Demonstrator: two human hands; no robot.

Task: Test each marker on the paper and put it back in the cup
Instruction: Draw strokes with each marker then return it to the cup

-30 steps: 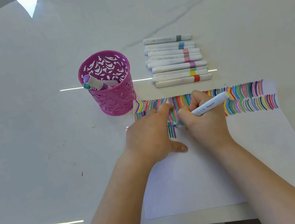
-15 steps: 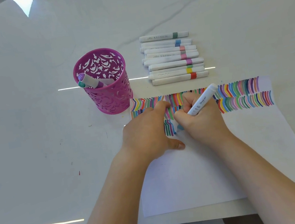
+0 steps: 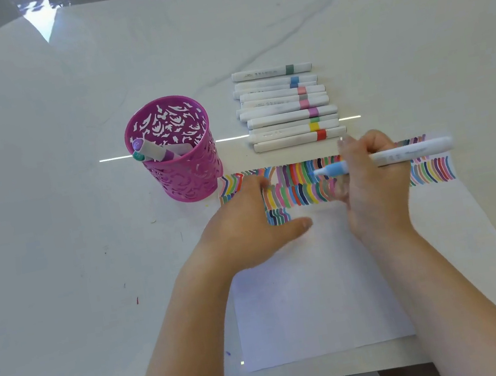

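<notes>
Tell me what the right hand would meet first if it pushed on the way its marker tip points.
Likely the left hand, pressing the paper just left of the tip of the marker; the pink cup stands beyond it. Tip height is unclear.

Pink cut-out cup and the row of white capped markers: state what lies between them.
Nothing: in the head view only bare white table separates the pink cut-out cup from the marker row.
</notes>
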